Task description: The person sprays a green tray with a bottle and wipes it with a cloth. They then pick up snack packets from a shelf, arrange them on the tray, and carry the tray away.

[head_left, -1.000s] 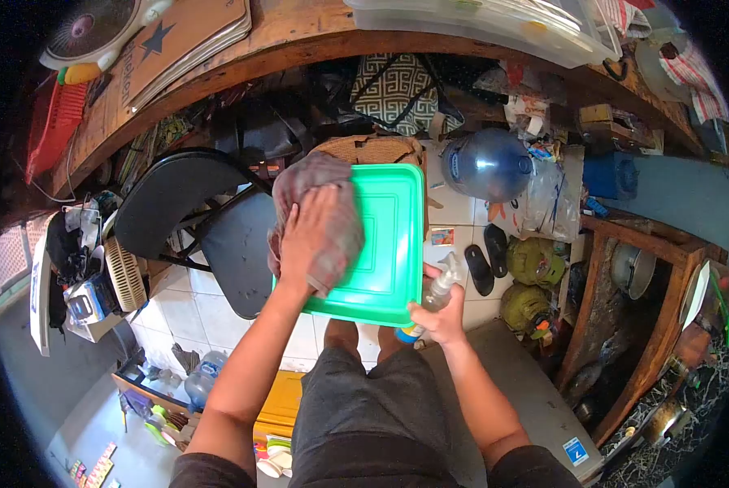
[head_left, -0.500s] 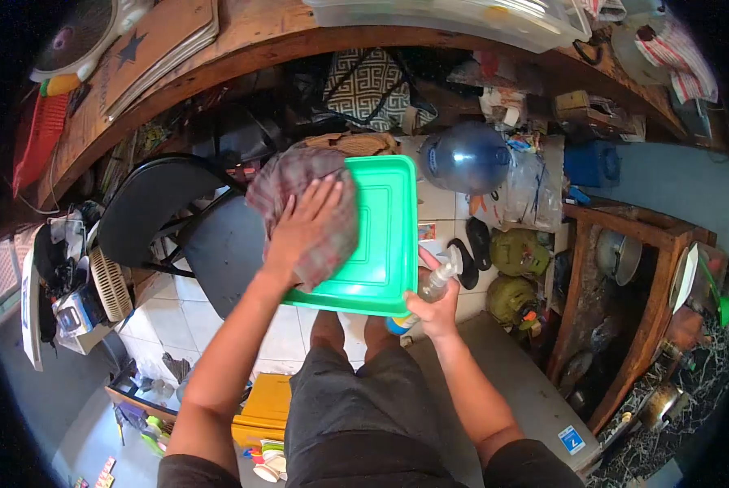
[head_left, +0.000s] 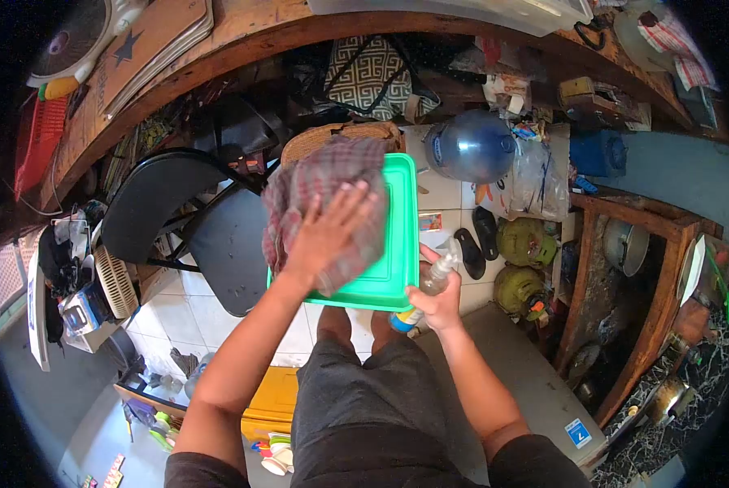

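Observation:
My left hand (head_left: 332, 232) lies flat with fingers spread on a checked cloth (head_left: 287, 203), pressing it against a green plastic tray (head_left: 398, 220). The cloth is bunched and covers most of the tray's left side and middle. My right hand (head_left: 437, 299) grips the tray's near right edge. The same hand also holds a clear spray bottle (head_left: 441, 272) with a blue-and-yellow lower part showing below the fingers. The tray is held up above the floor, in front of my legs.
A black folding chair (head_left: 226, 244) stands at the left. A blue water jug (head_left: 474, 153), black sandals (head_left: 472, 252) and green gas cylinders (head_left: 523, 244) are at the right. A wooden shelf edge (head_left: 250, 45) runs across the far side. A yellow cabinet (head_left: 271, 398) is by my legs.
My left hand and the cloth have slid rightward across the tray, covering more of its middle. My right hand keeps hold of the tray and bottle.

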Demonstrator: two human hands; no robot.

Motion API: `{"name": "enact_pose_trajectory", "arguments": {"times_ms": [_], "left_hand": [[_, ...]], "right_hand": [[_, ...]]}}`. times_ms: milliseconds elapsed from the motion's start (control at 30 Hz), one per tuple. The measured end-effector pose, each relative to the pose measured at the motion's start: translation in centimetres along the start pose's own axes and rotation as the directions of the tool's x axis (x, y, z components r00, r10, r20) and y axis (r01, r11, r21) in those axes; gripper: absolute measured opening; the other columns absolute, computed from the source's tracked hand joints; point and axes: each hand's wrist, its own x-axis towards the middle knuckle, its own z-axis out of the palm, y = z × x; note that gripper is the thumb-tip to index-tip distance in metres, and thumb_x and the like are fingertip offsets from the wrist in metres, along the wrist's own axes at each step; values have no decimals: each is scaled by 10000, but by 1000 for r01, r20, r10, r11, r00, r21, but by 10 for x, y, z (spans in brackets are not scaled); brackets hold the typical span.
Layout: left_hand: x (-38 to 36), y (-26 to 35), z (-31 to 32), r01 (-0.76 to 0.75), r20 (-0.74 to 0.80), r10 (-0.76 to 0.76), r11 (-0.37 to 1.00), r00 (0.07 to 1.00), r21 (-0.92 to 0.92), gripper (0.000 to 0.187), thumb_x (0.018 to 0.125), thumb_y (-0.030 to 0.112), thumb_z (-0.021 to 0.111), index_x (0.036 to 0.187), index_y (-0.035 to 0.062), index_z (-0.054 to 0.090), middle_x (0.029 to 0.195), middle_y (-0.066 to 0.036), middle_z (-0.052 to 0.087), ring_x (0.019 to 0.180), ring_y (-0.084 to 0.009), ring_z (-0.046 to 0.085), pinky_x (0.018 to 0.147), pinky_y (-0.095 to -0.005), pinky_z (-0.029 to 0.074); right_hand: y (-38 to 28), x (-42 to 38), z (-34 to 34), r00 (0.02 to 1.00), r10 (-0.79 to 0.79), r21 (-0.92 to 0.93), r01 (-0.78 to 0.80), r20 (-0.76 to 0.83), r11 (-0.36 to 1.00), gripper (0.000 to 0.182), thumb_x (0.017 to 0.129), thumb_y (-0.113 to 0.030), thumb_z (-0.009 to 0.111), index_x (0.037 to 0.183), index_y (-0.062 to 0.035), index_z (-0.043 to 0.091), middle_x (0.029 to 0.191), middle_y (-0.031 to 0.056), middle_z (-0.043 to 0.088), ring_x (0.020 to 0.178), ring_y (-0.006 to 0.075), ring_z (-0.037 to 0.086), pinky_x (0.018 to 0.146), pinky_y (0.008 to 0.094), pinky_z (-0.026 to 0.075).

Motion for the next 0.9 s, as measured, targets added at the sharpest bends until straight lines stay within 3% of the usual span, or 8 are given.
{"name": "enact_pose_trajectory", "arguments": {"times_ms": [100, 167, 333, 433, 567, 700, 800, 900], "left_hand": [[-8, -8, 1, 169, -100, -172, 985, 980, -38, 780, 859, 377, 565, 1555, 216, 252, 1634, -29, 197, 1475, -279, 266, 1135, -601, 275], [-11, -1, 4, 5, -45, 3, 987, 999, 162, 780, 850, 392, 589, 1544, 208, 284, 1629, -31, 208, 1479, -283, 251, 1135, -606, 272], [-5, 34, -18, -117, 110, 117, 993, 987, -4, 804, 796, 292, 660, 1521, 167, 335, 1632, -50, 192, 1478, -303, 247, 1119, -619, 288], [1, 24, 9, 83, -125, -72, 992, 990, 91, 824, 778, 288, 697, 1512, 159, 348, 1630, -53, 199, 1477, -310, 247, 1110, -623, 296], [-25, 43, -31, 100, 23, -97, 975, 995, -197, 796, 809, 320, 666, 1518, 170, 336, 1629, -45, 202, 1481, -319, 230, 1118, -635, 275], [-19, 45, -36, 2, 126, 12, 994, 992, -111, 826, 821, 336, 657, 1543, 191, 285, 1636, -44, 181, 1491, -312, 200, 1129, -647, 239], [11, 26, -13, 197, -44, -197, 980, 979, -1, 798, 891, 322, 611, 1564, 190, 205, 1636, -38, 172, 1490, -287, 214, 1107, -656, 256], [7, 36, -15, 131, -2, -132, 987, 991, 92, 819, 879, 340, 626, 1565, 194, 205, 1638, -49, 167, 1494, -314, 193, 1101, -665, 255]], "right_hand": [[2, -1, -1, 1000, -7, 5, 7, -25, 1000, 711, 719, 22, 720, 1379, 74, 462, 1045, 109, 681, 947, 157, 651, 879, 341, 514], [6, 0, 0, 1000, -2, 4, 2, -23, 1000, 702, 716, 22, 722, 1369, 75, 471, 1049, 108, 679, 948, 156, 649, 877, 335, 514], [5, -2, 9, 999, -23, -61, 21, -34, 998, 665, 710, 31, 726, 1338, 65, 509, 1036, 85, 672, 910, 134, 638, 841, 309, 514], [-6, 3, 18, 998, -44, -38, 42, -48, 998, 668, 708, 38, 718, 1343, 54, 514, 1004, 66, 672, 882, 125, 633, 828, 297, 509], [-1, 3, 14, 994, -66, -74, 60, -84, 995, 667, 706, 39, 714, 1342, 55, 517, 1004, 62, 675, 893, 121, 634, 837, 291, 504], [7, -4, 19, 997, -56, -83, 52, -50, 995, 659, 707, 29, 724, 1334, 56, 524, 1004, 60, 677, 902, 114, 634, 835, 288, 504], [1, -6, 25, 998, -64, -57, 64, 15, 996, 676, 712, 38, 719, 1353, 56, 508, 996, 54, 675, 892, 115, 636, 828, 284, 508], [-1, -5, 26, 996, -59, -3, 59, -74, 998, 694, 714, 41, 710, 1372, 56, 491, 1000, 63, 676, 903, 125, 639, 846, 295, 506]]}}
